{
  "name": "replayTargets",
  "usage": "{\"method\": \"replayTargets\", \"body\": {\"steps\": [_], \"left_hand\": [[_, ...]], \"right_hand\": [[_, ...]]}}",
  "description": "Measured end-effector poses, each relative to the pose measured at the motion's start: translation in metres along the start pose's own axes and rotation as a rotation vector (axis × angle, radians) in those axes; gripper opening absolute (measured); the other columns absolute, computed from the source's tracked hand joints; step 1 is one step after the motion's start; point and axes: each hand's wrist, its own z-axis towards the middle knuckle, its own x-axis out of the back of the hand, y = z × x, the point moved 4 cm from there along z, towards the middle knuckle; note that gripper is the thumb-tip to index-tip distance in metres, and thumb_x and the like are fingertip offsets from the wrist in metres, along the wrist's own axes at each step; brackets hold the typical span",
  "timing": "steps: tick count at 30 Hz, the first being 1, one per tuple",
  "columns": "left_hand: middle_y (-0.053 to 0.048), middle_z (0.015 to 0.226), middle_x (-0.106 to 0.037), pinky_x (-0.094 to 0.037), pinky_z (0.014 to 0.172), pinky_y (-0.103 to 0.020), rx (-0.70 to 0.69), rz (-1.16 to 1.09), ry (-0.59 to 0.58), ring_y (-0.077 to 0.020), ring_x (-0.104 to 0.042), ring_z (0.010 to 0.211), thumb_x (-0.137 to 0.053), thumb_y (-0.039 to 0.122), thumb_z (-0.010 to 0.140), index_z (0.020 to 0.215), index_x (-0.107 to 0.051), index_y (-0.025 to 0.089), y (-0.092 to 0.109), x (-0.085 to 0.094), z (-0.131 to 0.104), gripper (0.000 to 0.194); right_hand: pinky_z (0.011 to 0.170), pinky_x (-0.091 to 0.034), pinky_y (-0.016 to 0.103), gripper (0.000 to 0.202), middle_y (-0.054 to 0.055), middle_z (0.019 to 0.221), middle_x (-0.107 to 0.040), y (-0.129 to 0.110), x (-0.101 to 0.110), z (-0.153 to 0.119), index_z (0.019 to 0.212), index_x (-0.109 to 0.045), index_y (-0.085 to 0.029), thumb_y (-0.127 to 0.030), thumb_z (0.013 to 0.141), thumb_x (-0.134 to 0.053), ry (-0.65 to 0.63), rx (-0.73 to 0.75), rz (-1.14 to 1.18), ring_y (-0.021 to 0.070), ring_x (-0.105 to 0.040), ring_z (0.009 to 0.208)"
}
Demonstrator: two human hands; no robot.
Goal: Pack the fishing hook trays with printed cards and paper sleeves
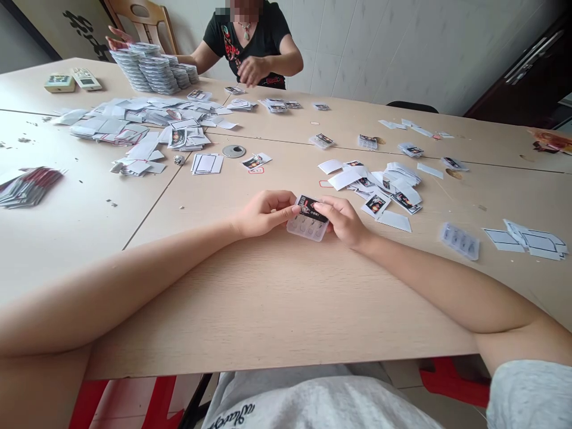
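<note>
Between both hands, above the near part of the table (277, 310), is a small clear plastic case (308, 227) with compartments. A black printed card (308, 207) covers its upper part, and small dark items show in the compartments below. My left hand (270, 213) pinches the case's left edge, thumb on top. My right hand (343, 219) grips the right edge, its thumb pressed on the card. Just beyond my right hand lies a loose pile of white and black printed cards (378, 186). Another clear case (459, 241) without a visible card rests to the right.
Across the table a person (250, 44) sits beside tall stacks of clear cases (154, 71). A wide heap of cards (129, 119) spreads at left. Single cases (322, 140) are scattered far right of centre. White cards (527, 239) lie at right, and a round metal disc (233, 151) near centre.
</note>
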Motion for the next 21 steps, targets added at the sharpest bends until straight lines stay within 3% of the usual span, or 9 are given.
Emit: {"method": "replayTargets", "body": {"steps": [7,11,13,17,21], "left_hand": [[-0.002,0.065,-0.058,-0.039,0.052,-0.023,0.007,-0.07,-0.057,-0.0123,-0.053,0.06,-0.065,0.046,0.076,0.088,-0.056,0.014,0.002,-0.002,0.001,0.035],[-0.001,0.063,-0.058,-0.035,0.051,-0.023,0.057,0.019,-0.077,-0.0105,-0.049,0.056,-0.061,0.047,0.079,0.083,-0.054,0.014,0.002,-0.002,0.0,0.034],[0.002,0.057,-0.051,-0.03,0.049,-0.023,0.088,0.094,0.033,-0.0086,-0.042,0.052,-0.058,0.051,0.08,0.071,-0.05,0.015,0.001,0.001,0.001,0.037],[0.005,0.049,-0.029,-0.02,0.047,-0.025,0.177,0.252,0.374,-0.0072,-0.027,0.046,-0.046,0.056,0.085,0.053,-0.036,0.017,-0.003,0.014,0.001,0.052],[0.004,0.048,-0.032,-0.025,0.051,-0.026,0.169,0.274,0.534,-0.0088,-0.031,0.048,-0.042,0.052,0.088,0.052,-0.041,0.016,-0.006,0.022,0.0,0.051]], "right_hand": [[0.047,-0.032,0.025,0.027,0.0,0.062,-0.049,0.002,0.009,0.003,0.083,-0.063,-0.018,-0.031,0.082,-0.04,0.087,0.089,0.014,0.0124,-0.043,0.054],[0.066,-0.045,0.028,0.023,0.002,0.084,-0.061,0.003,0.011,0.004,0.092,-0.062,-0.02,-0.037,0.084,-0.048,0.218,0.147,-0.031,0.0158,-0.056,0.078],[0.078,-0.046,0.031,0.025,0.003,0.088,-0.061,0.004,0.012,0.006,0.098,-0.059,-0.021,-0.042,0.085,-0.05,0.276,0.165,-0.065,0.0168,-0.057,0.087],[0.09,-0.043,0.037,0.035,0.006,0.102,-0.059,0.007,0.015,0.007,0.112,-0.052,-0.023,-0.047,0.089,-0.044,0.365,0.116,-0.232,0.0185,-0.055,0.098],[0.097,-0.037,0.041,0.028,0.01,0.115,-0.055,-0.009,0.007,-0.004,0.109,-0.054,-0.022,-0.039,0.09,-0.042,0.355,0.34,-0.568,0.0219,-0.048,0.113]]}}
